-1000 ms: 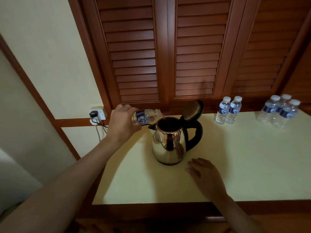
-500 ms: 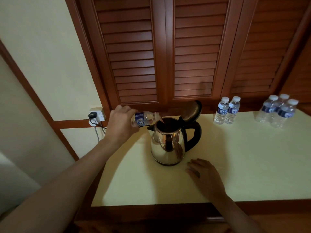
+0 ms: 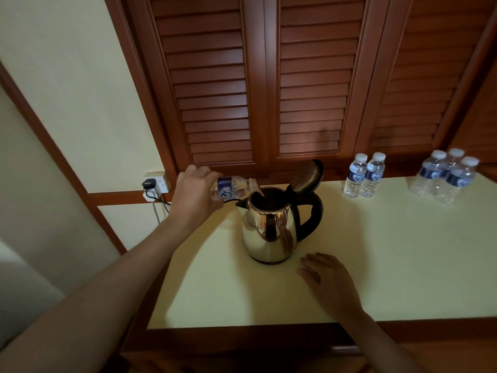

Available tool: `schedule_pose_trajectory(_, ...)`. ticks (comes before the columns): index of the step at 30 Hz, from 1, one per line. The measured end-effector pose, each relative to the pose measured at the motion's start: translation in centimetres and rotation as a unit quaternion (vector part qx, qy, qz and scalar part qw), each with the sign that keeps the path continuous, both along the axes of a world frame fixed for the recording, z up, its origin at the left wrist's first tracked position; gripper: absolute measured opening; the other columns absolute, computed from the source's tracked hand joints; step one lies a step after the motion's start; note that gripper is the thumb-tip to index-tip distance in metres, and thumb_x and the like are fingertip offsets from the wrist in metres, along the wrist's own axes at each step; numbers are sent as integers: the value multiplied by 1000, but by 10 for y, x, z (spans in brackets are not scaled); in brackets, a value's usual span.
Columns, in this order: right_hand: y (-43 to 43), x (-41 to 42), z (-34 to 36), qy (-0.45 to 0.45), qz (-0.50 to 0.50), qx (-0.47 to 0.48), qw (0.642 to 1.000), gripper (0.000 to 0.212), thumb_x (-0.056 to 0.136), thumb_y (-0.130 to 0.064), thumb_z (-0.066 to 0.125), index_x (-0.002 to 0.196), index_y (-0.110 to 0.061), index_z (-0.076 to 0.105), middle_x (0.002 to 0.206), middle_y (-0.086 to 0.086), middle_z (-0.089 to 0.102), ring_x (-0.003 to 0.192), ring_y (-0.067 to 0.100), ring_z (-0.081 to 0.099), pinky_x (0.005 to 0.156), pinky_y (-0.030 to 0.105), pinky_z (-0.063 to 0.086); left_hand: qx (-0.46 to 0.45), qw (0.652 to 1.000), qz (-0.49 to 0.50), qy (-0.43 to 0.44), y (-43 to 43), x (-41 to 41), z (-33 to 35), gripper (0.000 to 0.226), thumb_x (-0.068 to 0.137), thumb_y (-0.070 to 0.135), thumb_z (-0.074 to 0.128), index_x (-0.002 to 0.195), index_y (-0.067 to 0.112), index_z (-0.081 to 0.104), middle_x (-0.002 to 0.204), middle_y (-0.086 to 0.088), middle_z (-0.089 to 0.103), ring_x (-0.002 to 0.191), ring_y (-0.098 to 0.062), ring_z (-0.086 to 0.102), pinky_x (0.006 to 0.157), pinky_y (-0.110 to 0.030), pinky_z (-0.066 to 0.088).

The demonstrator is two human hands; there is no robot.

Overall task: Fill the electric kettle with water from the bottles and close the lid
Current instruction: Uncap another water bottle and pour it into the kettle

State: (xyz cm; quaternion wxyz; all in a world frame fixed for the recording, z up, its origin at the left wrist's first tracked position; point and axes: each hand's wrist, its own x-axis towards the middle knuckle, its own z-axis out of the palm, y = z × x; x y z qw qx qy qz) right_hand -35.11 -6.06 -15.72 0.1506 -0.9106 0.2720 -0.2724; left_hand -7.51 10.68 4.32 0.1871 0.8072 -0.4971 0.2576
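Observation:
A shiny steel electric kettle (image 3: 269, 232) with a black handle stands on the pale table (image 3: 390, 265), its lid (image 3: 306, 179) hinged up and open. My left hand (image 3: 196, 195) grips a small water bottle (image 3: 234, 187) tipped on its side, its mouth over the kettle's opening, and water runs in. My right hand (image 3: 328, 281) rests flat on the table just in front and to the right of the kettle, fingers apart, holding nothing.
Two capped bottles (image 3: 364, 176) stand at the back of the table, and three more (image 3: 449, 176) at the far right. A wall socket with a plug (image 3: 154, 183) and cord sits left of the table. Wooden louvred doors (image 3: 269, 84) rise behind.
The bottle stays tipped over the kettle and keeps pouring. Neither hand has shifted noticeably; only the view has moved slightly.

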Motion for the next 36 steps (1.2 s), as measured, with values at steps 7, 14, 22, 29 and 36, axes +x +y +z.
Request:
schedule_pose_trajectory(7,0,0,0,-8,-3,7,1000,31,89,-36,71,116,-22,73,120,-3,70,120,20,58,98,41,49,14,1000,4,-21,-2,-3,1,54,63,22,89,113,13,71,99,-6,68,90,-29,52,74,-40,44)
schedule_pose_trajectory(14,0,0,0,-13,-2,2,1000,32,88,-40,65,113,-22,75,117,-2,72,116,21,60,96,39,49,18,999,3,-35,-2,-4,2,56,60,19,90,113,12,71,98,-7,68,88,-30,53,72,-38,43)
schedule_pose_trajectory(22,1,1,1,-3,-4,19,1000,36,89,-44,61,115,-23,74,120,-3,70,120,21,58,99,39,47,23,998,0,-60,-3,-8,7,55,64,20,90,114,12,70,99,-7,68,89,-29,53,73,-35,37)
schedule_pose_trajectory(29,2,0,1,-5,-8,15,1000,44,89,-52,49,113,-24,74,119,-4,71,118,21,59,98,40,49,34,995,0,-93,-6,-11,14,52,64,19,90,112,10,71,97,-8,67,88,-31,53,71,-36,38)
schedule_pose_trajectory(36,2,0,3,1,-8,15,1000,37,89,-45,58,114,-23,74,120,-4,70,119,20,58,98,39,47,48,993,-2,-110,-10,-8,18,53,63,20,90,111,13,70,98,-6,66,88,-29,52,71,-36,37)
